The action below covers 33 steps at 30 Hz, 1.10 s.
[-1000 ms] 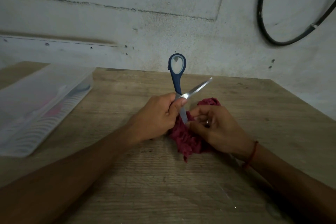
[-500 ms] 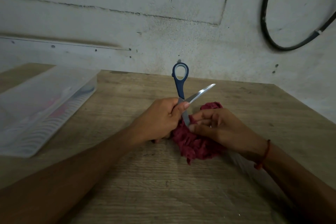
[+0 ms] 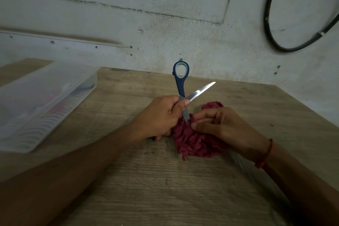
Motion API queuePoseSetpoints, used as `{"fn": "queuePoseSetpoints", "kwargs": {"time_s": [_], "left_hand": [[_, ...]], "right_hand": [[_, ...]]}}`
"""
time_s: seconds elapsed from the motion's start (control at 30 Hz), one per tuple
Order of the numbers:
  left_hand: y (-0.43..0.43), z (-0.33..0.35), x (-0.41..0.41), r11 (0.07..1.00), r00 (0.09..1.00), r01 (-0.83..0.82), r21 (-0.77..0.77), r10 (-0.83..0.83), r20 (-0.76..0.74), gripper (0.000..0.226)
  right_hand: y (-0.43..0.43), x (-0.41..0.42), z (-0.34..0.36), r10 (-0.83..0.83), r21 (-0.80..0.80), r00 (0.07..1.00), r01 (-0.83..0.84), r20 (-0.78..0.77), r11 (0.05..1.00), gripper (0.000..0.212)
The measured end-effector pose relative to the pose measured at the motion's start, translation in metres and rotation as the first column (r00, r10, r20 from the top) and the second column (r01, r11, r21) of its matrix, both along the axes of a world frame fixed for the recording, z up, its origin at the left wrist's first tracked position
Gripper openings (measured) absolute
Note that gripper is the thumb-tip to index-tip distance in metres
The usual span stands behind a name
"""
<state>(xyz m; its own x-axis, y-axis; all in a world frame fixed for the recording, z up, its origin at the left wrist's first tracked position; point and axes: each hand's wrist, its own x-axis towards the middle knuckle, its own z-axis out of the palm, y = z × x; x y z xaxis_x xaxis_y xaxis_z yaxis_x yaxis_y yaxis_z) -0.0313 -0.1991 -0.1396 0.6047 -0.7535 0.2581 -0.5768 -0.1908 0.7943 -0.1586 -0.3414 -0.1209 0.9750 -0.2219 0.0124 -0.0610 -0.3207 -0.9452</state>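
My left hand (image 3: 161, 115) grips a pair of blue-handled scissors (image 3: 180, 80) near the pivot, thumb over the joint. The blades are spread: one points up and right, the other points down into a crumpled dark red cloth (image 3: 194, 141) lying on the wooden table (image 3: 146, 180). One blue handle loop stands upright above my hand; the other handle is hidden in my palm. My right hand (image 3: 222, 124) rests on the cloth, fingers curled and pinching it next to the lower blade tip.
A clear plastic box (image 3: 42, 104) with coloured things inside lies at the left of the table. A grey wall stands just behind the table's far edge, with a black cable (image 3: 271, 31) looped on it at the upper right.
Both hands, scissors and cloth hold nearly the same pose. The view has shifted slightly, and my right hand's fingers have shifted slightly on the cloth.
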Motion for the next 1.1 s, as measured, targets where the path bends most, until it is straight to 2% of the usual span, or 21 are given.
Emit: {"fn": "queuePoseSetpoints", "kwargs": {"time_s": [0.13,0.27,0.37,0.47,0.57,0.7,0.8,0.87,0.93,0.97,1.03,1.1], "left_hand": [[0.0,-0.001,-0.001,1.0,1.0,0.028,-0.012,-0.028,0.01,0.035],[0.001,0.001,0.001,0.995,0.998,0.064,-0.072,-0.065,-0.021,0.031],[0.002,0.002,0.003,0.993,0.996,0.074,-0.09,-0.079,-0.051,0.035],[0.004,0.003,0.002,0.992,0.986,0.08,-0.093,-0.092,-0.138,0.033],[0.003,0.002,0.003,0.993,0.984,0.07,-0.1,-0.085,-0.156,0.031],[0.004,0.003,0.001,0.989,0.982,0.068,-0.129,-0.09,-0.168,0.032],[0.004,0.004,0.001,0.986,0.984,0.061,-0.156,-0.086,-0.157,0.034],[0.003,0.004,0.003,0.986,0.985,0.048,-0.161,-0.074,-0.157,0.035],[0.004,0.004,0.005,0.989,0.982,0.045,-0.143,-0.07,-0.177,0.036],[0.005,0.004,0.005,0.99,0.979,0.05,-0.132,-0.075,-0.192,0.035],[0.006,0.004,0.004,0.992,0.98,0.055,-0.112,-0.076,-0.184,0.037],[0.005,0.004,0.002,0.994,0.992,0.047,-0.103,-0.059,-0.114,0.039]], "right_hand": [[0.011,0.006,-0.005,-0.125,-0.081,0.987,0.134,0.1,0.988,0.008],[0.02,0.011,-0.004,-0.218,-0.104,0.963,0.235,0.159,0.966,0.02],[0.024,0.011,-0.003,-0.201,-0.043,0.972,0.208,0.122,0.977,0.018],[0.021,0.007,-0.002,-0.148,0.086,0.987,0.143,0.059,0.986,0.005],[0.019,0.006,-0.002,-0.138,0.143,0.99,0.135,0.007,0.98,0.016],[0.026,0.008,-0.003,-0.209,0.081,0.972,0.201,0.111,0.976,0.005],[0.028,0.013,-0.006,-0.275,0.0,0.946,0.279,0.171,0.96,0.021],[0.027,0.013,-0.002,-0.257,0.013,0.957,0.257,0.137,0.966,0.018],[0.024,0.01,0.0,-0.148,0.088,0.988,0.143,0.054,0.986,0.01],[0.023,0.008,0.001,-0.105,0.132,0.994,0.101,0.024,0.986,0.014],[0.021,0.007,0.001,-0.112,0.144,0.994,0.108,0.017,0.984,0.015],[0.024,0.01,0.001,-0.182,0.071,0.981,0.177,0.064,0.982,0.007]]}}
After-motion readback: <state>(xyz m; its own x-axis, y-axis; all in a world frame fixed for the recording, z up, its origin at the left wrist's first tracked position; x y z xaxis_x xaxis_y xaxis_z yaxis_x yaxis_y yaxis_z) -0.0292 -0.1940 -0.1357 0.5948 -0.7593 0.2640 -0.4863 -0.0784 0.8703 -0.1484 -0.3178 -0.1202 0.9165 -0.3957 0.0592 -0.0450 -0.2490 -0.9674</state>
